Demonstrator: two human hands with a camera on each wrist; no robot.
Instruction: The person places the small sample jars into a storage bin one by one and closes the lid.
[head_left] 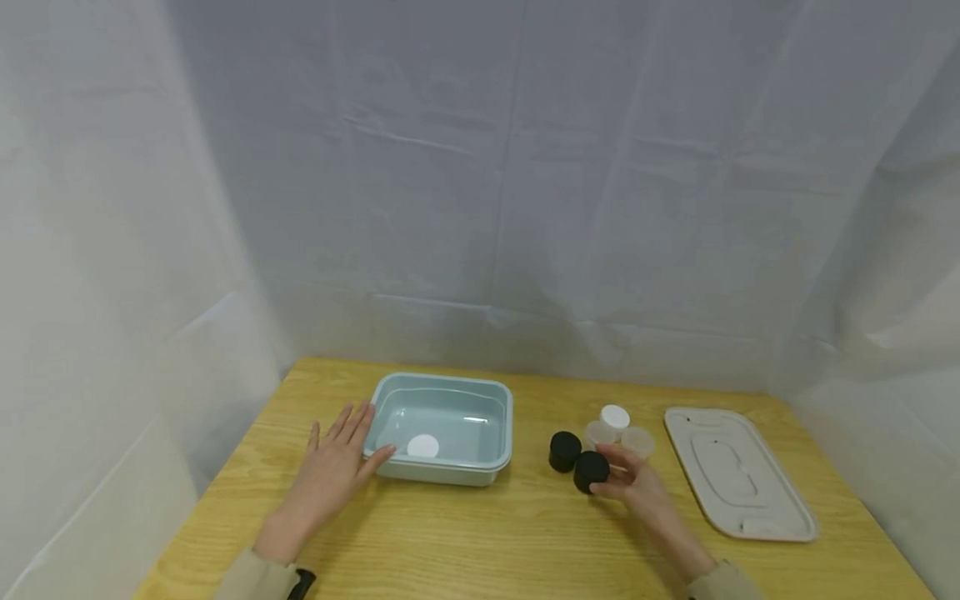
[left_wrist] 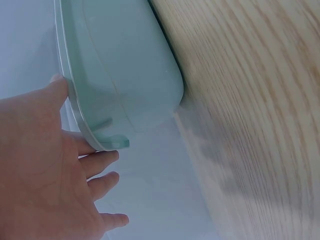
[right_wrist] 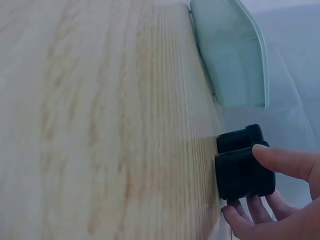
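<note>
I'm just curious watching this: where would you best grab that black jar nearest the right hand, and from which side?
Probably around the black jar's round side wall, from the right and above, where the right hand already pinches it. Another black jar crowds its left.

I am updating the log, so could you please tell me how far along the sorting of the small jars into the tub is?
Early on. One white-lidded jar already lies in the teal tub, which the left hand steadies at its rim. The right hand grips a black jar. A second black jar, a white-capped jar and two clear jars remain on the table.
</note>
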